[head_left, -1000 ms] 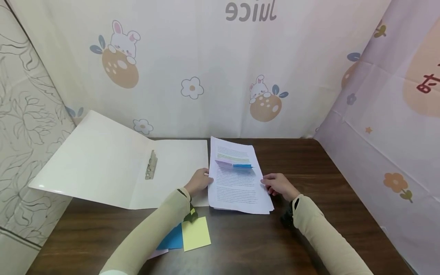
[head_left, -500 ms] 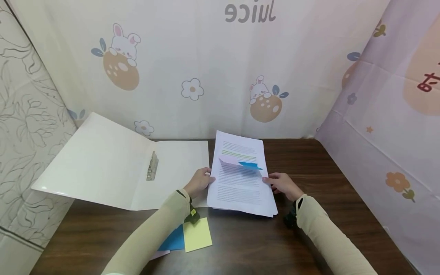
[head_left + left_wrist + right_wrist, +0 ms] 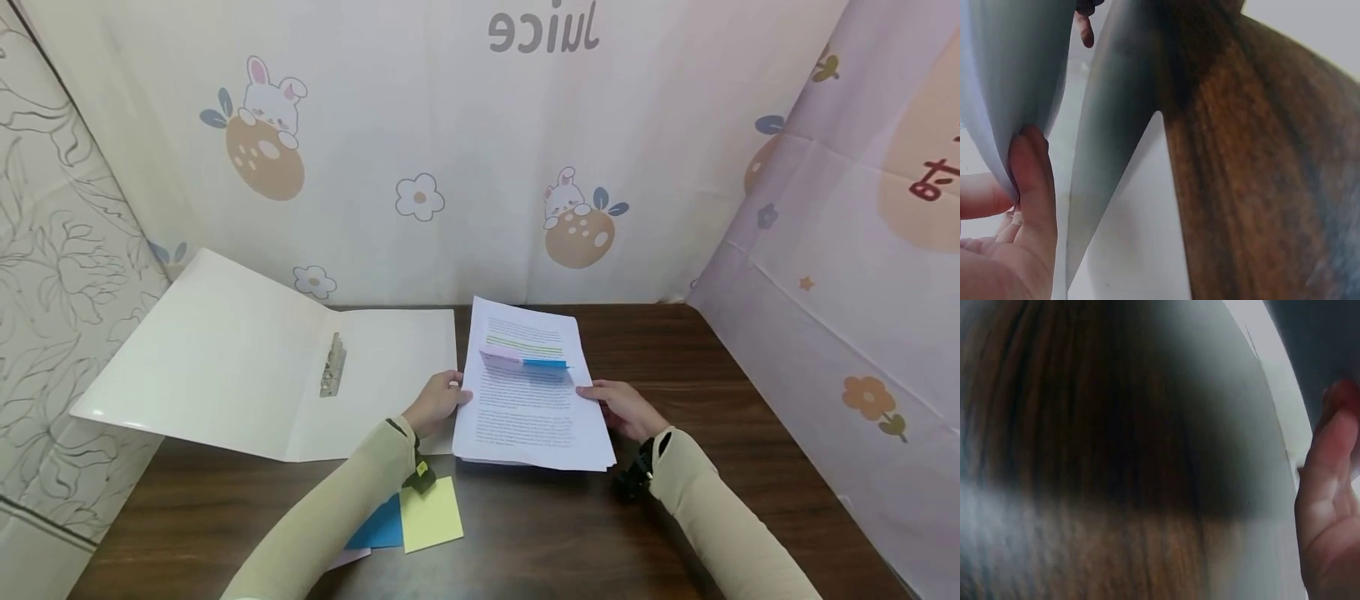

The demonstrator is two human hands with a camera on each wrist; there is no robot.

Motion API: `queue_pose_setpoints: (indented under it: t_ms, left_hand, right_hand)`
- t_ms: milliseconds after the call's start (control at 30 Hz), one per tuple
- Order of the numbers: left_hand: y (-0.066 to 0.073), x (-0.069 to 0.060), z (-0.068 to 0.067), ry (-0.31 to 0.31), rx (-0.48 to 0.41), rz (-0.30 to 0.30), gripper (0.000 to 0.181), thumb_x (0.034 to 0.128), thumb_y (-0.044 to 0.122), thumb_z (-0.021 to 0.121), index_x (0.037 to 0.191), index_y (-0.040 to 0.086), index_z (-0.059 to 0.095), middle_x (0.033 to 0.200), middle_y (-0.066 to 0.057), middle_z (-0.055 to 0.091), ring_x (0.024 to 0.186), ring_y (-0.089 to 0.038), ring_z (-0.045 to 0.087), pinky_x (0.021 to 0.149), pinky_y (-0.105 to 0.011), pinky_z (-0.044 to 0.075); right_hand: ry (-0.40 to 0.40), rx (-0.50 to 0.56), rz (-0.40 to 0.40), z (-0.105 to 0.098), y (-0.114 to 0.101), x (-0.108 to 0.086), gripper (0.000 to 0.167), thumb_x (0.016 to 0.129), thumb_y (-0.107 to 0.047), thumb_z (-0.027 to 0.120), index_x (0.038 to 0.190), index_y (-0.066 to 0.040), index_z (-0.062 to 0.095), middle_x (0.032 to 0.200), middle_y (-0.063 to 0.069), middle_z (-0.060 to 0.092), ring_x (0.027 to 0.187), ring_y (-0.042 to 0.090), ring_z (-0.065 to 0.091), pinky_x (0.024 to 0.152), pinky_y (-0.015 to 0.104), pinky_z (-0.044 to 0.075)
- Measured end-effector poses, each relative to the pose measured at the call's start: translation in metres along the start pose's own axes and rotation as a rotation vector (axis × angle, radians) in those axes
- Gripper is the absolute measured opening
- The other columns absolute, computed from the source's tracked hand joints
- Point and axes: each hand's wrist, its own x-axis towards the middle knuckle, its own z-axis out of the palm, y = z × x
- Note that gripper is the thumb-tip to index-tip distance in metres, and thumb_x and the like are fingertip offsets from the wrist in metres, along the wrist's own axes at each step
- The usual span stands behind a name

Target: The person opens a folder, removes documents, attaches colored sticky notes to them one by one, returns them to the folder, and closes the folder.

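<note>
A stack of printed paper sheets (image 3: 525,425) is held between both hands, with green highlighted lines near its top. A lilac sticky note (image 3: 501,358) and a blue sticky note (image 3: 545,364) stick across the upper page. My left hand (image 3: 437,402) pinches the stack's left edge, thumb on top. In the left wrist view, fingers (image 3: 1034,169) lie under the curved paper, and another sheet hangs beside them. My right hand (image 3: 628,410) grips the right edge, thumb on top. Seen from the right wrist, its fingers (image 3: 1332,456) are behind the paper's edge.
Left of the stack lies an open white binder (image 3: 202,358) with a metal clip (image 3: 332,367); its cover tilts up. Near the front, a yellow sticky pad (image 3: 432,517), a blue one (image 3: 381,527) and a lilac one (image 3: 348,557) lie on the wooden table (image 3: 540,542). Printed curtains stand behind.
The stack has shifted slightly right in both hands. Its far edge tipped up half a second ago and has come down since. The right hand has moved slightly right with it.
</note>
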Motion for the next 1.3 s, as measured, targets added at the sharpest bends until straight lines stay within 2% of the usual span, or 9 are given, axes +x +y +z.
queue_pose_setpoints:
  t_ms: [167, 367, 533, 667, 833, 1000, 1067, 1200, 1300]
  left_hand:
    - [0.002, -0.001, 0.0, -0.015, -0.008, 0.005, 0.028, 0.0951, 0.007, 0.055, 0.121, -0.003, 0.055, 0.103, -0.016, 0.069, 0.083, -0.017, 0.067, 0.07, -0.027, 0.053]
    - [-0.005, 0.002, -0.007, -0.032, -0.038, 0.012, 0.034, 0.0948, 0.012, 0.056, 0.126, -0.003, 0.055, 0.103, -0.017, 0.07, 0.078, -0.016, 0.066, 0.067, -0.027, 0.054]
    - [-0.008, 0.003, -0.03, -0.015, -0.041, 0.001, 0.033, 0.0957, 0.012, 0.054, 0.126, -0.001, 0.055, 0.098, -0.017, 0.071, 0.069, -0.012, 0.065, 0.066, -0.025, 0.056]
    - [0.0, -0.002, -0.055, 0.001, 0.0, 0.022, 0.036, 0.0972, 0.012, 0.052, 0.129, -0.004, 0.053, 0.102, -0.018, 0.071, 0.073, -0.012, 0.066, 0.075, -0.029, 0.057]
    - [0.012, -0.014, -0.091, 0.04, 0.127, 0.06, 0.036, 0.0991, 0.014, 0.049, 0.13, -0.004, 0.052, 0.113, -0.021, 0.068, 0.087, -0.018, 0.067, 0.085, -0.035, 0.056]
    - [0.023, -0.023, -0.124, 0.166, 0.45, 0.125, 0.033, 0.0998, 0.019, 0.048, 0.127, 0.002, 0.055, 0.117, -0.02, 0.065, 0.101, -0.029, 0.065, 0.084, -0.038, 0.053]
    - [0.026, -0.026, -0.134, 0.206, 0.541, 0.131, 0.034, 0.1003, 0.021, 0.047, 0.128, 0.002, 0.055, 0.121, -0.021, 0.063, 0.107, -0.033, 0.062, 0.088, -0.043, 0.052]
    - [0.028, -0.029, -0.151, 0.254, 0.594, 0.109, 0.038, 0.1008, 0.022, 0.045, 0.13, 0.001, 0.054, 0.13, -0.024, 0.058, 0.118, -0.039, 0.056, 0.096, -0.051, 0.048]
    - [0.026, -0.029, -0.163, 0.277, 0.597, 0.073, 0.041, 0.1013, 0.023, 0.042, 0.133, -0.001, 0.051, 0.135, -0.026, 0.054, 0.122, -0.041, 0.053, 0.099, -0.053, 0.046]
  right_hand:
    - [-0.051, 0.004, -0.002, 0.0, 0.001, -0.001, 0.057, 0.095, -0.029, 0.062, 0.139, 0.003, 0.046, 0.103, 0.002, 0.073, 0.089, 0.017, 0.07, 0.078, 0.033, 0.055]
    - [-0.047, 0.018, -0.03, 0.0, 0.001, -0.001, 0.054, 0.096, -0.026, 0.06, 0.14, 0.004, 0.046, 0.106, 0.003, 0.073, 0.09, 0.018, 0.07, 0.078, 0.035, 0.056]
    - [-0.021, 0.013, -0.037, -0.001, 0.005, -0.002, 0.055, 0.095, -0.027, 0.061, 0.14, 0.002, 0.047, 0.108, 0.005, 0.073, 0.09, 0.019, 0.071, 0.078, 0.037, 0.057]
    - [-0.003, -0.005, -0.032, -0.003, 0.01, -0.003, 0.053, 0.096, -0.026, 0.06, 0.14, 0.002, 0.047, 0.106, 0.005, 0.073, 0.088, 0.019, 0.071, 0.077, 0.038, 0.057]
    - [-0.019, 0.002, -0.044, -0.003, 0.013, -0.002, 0.054, 0.096, -0.025, 0.06, 0.139, 0.004, 0.047, 0.105, 0.004, 0.073, 0.088, 0.018, 0.071, 0.076, 0.037, 0.057]
    - [-0.005, 0.012, -0.043, -0.005, 0.012, -0.002, 0.053, 0.096, -0.025, 0.061, 0.139, 0.004, 0.047, 0.104, 0.003, 0.074, 0.087, 0.017, 0.071, 0.075, 0.035, 0.057]
    - [-0.004, 0.004, -0.036, -0.006, 0.011, -0.002, 0.053, 0.096, -0.025, 0.06, 0.14, 0.002, 0.047, 0.104, 0.003, 0.073, 0.087, 0.017, 0.07, 0.076, 0.036, 0.057]
    - [-0.012, -0.008, -0.042, -0.006, 0.009, -0.003, 0.054, 0.096, -0.026, 0.06, 0.141, 0.001, 0.047, 0.107, 0.004, 0.073, 0.088, 0.018, 0.07, 0.077, 0.036, 0.057]
    - [-0.021, -0.008, -0.052, -0.006, 0.008, -0.003, 0.054, 0.097, -0.026, 0.059, 0.142, 0.001, 0.046, 0.109, 0.005, 0.072, 0.089, 0.019, 0.07, 0.078, 0.037, 0.057]
